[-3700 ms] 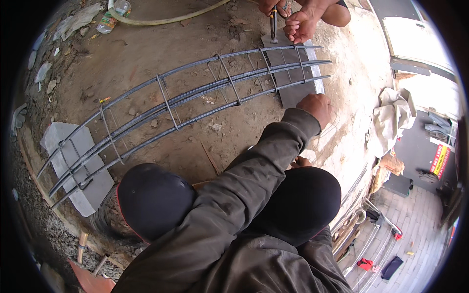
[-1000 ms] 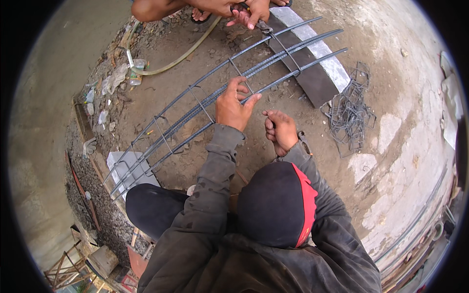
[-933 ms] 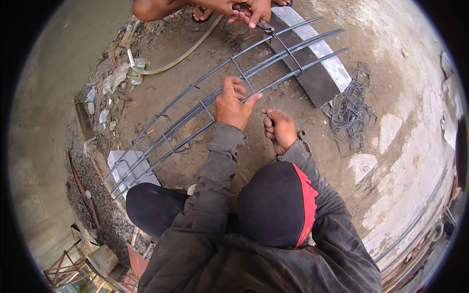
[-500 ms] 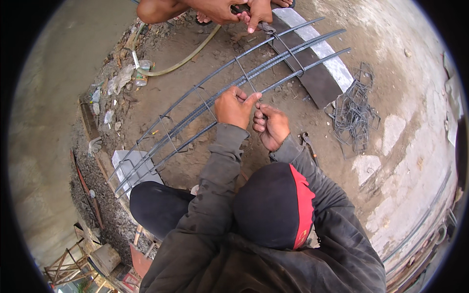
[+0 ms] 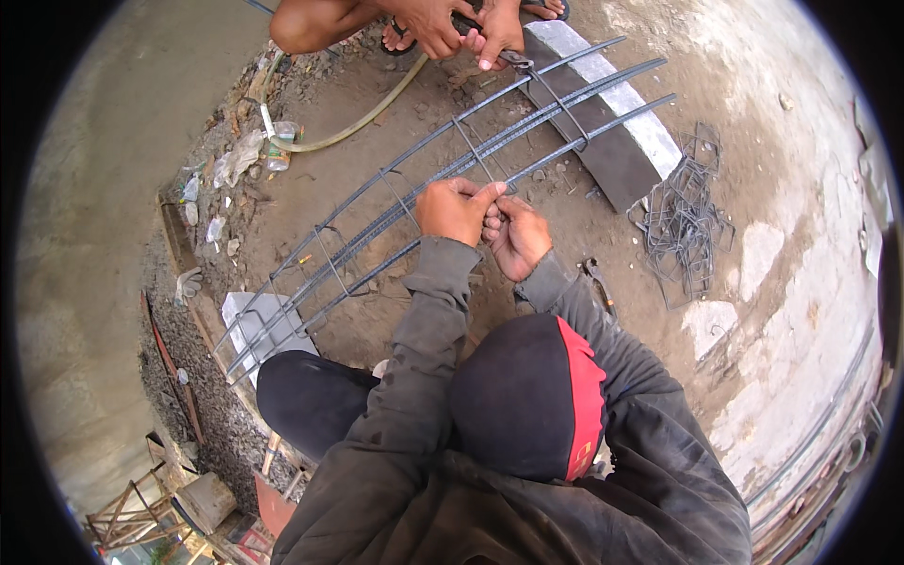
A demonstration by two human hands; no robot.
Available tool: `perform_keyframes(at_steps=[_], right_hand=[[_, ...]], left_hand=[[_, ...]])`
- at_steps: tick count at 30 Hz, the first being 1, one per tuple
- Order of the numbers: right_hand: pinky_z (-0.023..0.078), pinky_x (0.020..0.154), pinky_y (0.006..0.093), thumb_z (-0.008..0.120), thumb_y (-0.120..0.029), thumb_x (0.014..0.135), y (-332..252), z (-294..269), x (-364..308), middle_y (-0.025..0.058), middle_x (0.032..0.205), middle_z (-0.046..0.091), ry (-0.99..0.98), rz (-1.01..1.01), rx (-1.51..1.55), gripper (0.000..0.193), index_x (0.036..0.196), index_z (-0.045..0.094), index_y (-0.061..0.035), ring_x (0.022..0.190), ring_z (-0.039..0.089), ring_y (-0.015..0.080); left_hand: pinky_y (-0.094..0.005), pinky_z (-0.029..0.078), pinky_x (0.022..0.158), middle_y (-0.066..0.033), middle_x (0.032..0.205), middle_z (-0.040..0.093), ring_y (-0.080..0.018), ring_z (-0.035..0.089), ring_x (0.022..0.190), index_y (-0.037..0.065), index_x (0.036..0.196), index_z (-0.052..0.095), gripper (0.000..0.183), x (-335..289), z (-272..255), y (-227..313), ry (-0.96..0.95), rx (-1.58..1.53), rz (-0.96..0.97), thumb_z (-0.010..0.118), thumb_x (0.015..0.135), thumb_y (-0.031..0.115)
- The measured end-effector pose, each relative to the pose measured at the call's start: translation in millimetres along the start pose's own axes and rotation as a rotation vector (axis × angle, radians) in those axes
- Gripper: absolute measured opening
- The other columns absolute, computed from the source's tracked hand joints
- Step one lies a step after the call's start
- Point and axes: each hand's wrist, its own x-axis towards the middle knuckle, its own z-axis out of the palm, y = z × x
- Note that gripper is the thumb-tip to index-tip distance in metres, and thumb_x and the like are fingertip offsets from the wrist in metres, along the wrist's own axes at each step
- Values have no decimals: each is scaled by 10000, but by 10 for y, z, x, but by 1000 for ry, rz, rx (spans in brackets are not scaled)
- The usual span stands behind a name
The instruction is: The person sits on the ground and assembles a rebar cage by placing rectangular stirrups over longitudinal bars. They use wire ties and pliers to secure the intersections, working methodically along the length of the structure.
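A long rebar cage (image 5: 395, 221) of several ribbed bars and thin wire stirrups lies across the dirt in front of me. My left hand (image 5: 457, 209) pinches a stirrup (image 5: 482, 168) where it meets the near bar. My right hand (image 5: 518, 237) is pressed against the left, fingers curled shut on what looks like a thin tie wire, mostly hidden. My dark sleeves and my knees in black and red fill the lower part of the view.
Another person's hands (image 5: 461, 28) work pliers on the cage's far end. A grey block (image 5: 621, 151) and a pale slab (image 5: 264, 315) support the cage. Spare bent stirrups (image 5: 683, 221) are piled at right, a hand tool (image 5: 598, 282) lies near my right arm, and a hose (image 5: 363, 118) and litter lie at left.
My right hand has come up from the ground side to meet my left hand at the stirrup. My left hand slid slightly along the near bar. The other person keeps working at the far end.
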Motion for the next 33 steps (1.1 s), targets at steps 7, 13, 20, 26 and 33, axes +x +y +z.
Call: perform_keyframes(at_steps=[7, 13, 20, 26, 33], right_hand=[[417, 555, 265, 473, -98, 1055, 29, -26, -34, 33, 818, 572, 44, 2, 22, 70, 1044, 537, -71, 639, 492, 106], [381, 511, 240, 487, -131, 1069, -8, -11, -26, 6, 797, 544, -96, 74, 85, 74, 1050, 536, -78, 611, 453, 79], [367, 497, 213, 571, -162, 1050, -36, -92, -133, -21, 781, 560, -101, 33, -60, 91, 1112, 595, -100, 587, 452, 62], [490, 541, 344, 640, -203, 1003, -229, -152, -428, 57, 777, 673, 143, -385, -1324, 177, 1065, 716, -56, 616, 645, 178], [525, 699, 475, 678, -182, 935, -1035, 427, -294, 135, 900, 708, -196, -898, -2038, 97, 975, 700, -95, 812, 686, 382]], left_hand=[[-331, 556, 609, -184, 757, 755, -211, 713, 635, -48, 936, 797, 381, -108, 21, 39, 61, -127, 91, 876, 807, 302], [-324, 551, 591, -183, 769, 759, -195, 710, 620, -41, 953, 799, 346, -87, -9, 57, -10, -62, 15, 862, 826, 275], [-368, 561, 647, -180, 823, 769, -245, 740, 684, 1, 952, 811, 298, -156, 60, 44, 74, -100, 44, 847, 834, 272], [-376, 559, 690, -181, 844, 769, -285, 749, 738, 17, 951, 814, 307, -62, 119, -114, 105, -58, 151, 846, 829, 296], [-433, 546, 660, -212, 814, 738, -360, 710, 699, 77, 914, 831, 289, 3, 104, -173, 73, -31, 159, 847, 815, 347]])
